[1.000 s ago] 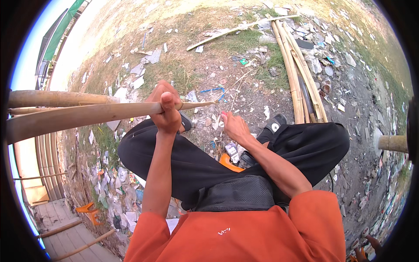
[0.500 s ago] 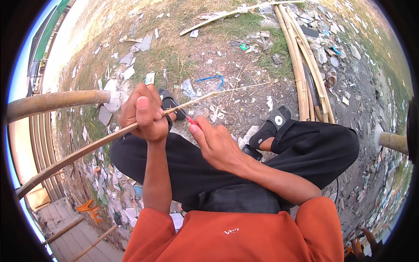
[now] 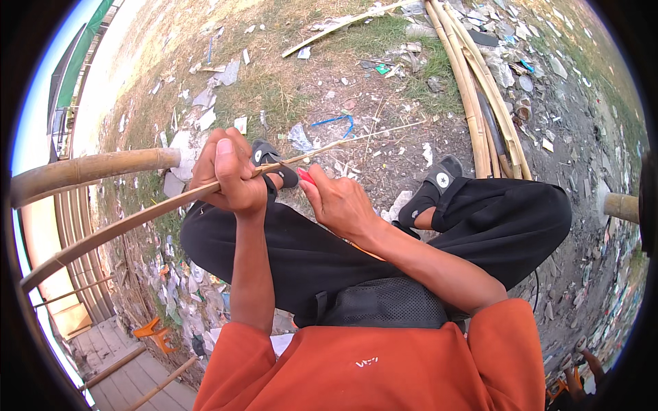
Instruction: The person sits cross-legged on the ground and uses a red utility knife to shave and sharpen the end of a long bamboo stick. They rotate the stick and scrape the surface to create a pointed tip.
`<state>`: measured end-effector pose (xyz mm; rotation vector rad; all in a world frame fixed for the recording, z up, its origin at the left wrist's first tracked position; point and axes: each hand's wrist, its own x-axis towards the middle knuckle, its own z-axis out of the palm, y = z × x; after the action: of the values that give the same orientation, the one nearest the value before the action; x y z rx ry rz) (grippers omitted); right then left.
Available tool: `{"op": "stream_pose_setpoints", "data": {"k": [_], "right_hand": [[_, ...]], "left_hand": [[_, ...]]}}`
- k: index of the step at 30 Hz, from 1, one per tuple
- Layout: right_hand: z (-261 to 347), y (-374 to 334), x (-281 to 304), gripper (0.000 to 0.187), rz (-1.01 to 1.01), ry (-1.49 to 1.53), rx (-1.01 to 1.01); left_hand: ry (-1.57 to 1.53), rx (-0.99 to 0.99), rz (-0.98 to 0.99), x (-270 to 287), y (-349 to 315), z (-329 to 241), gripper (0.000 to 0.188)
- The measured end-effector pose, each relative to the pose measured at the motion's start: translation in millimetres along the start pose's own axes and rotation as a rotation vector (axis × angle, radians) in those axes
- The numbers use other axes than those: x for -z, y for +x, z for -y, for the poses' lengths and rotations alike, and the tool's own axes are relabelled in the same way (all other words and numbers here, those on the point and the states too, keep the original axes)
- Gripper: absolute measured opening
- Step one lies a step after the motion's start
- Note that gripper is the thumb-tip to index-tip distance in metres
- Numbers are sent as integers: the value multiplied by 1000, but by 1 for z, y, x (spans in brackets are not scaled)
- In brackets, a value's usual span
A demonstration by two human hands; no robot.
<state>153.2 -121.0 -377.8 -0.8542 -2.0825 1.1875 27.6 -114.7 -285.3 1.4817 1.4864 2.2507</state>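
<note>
My left hand is closed around a long split bamboo strip. The strip runs from the lower left, through my fist, to a thin tip at the upper right. In my right hand is a knife with a red handle, gripped just right of the left fist. Its thin blade meets the strip close to my left fingers; how deep it sits in the bamboo I cannot tell. Both hands are above my lap, between my bent knees in black trousers.
Several bamboo poles lie on the ground at the far right. A thick bamboo pole juts in from the left and another pole end from the right. An orange plastic piece lies lower left. Litter covers the ground. Another person's limbs show at the lower right.
My right hand and the knife have moved slightly up and away, closer to the strip. The left hand keeps its hold on the bamboo. The whole view has shifted a little.
</note>
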Motion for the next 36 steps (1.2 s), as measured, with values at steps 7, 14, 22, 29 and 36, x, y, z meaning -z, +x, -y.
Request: {"op": "stream_pose_setpoints", "data": {"k": [7, 14, 22, 29, 36], "right_hand": [[-53, -8, 3, 27, 74, -170, -203], [-62, -5, -15, 31, 91, -262, -286], [-96, 19, -32, 41, 129, -220, -344], [-88, 23, -39, 38, 176, -292, -346], [-93, 18, -35, 35, 63, -300, -245]], "left_hand": [[60, -98, 70, -12, 1, 2, 34], [33, -49, 0, -8, -2, 4, 34], [17, 16, -59, -2, 8, 5, 32], [94, 21, -138, 6, 10, 7, 33], [1, 43, -131, -5, 6, 4, 33]]}}
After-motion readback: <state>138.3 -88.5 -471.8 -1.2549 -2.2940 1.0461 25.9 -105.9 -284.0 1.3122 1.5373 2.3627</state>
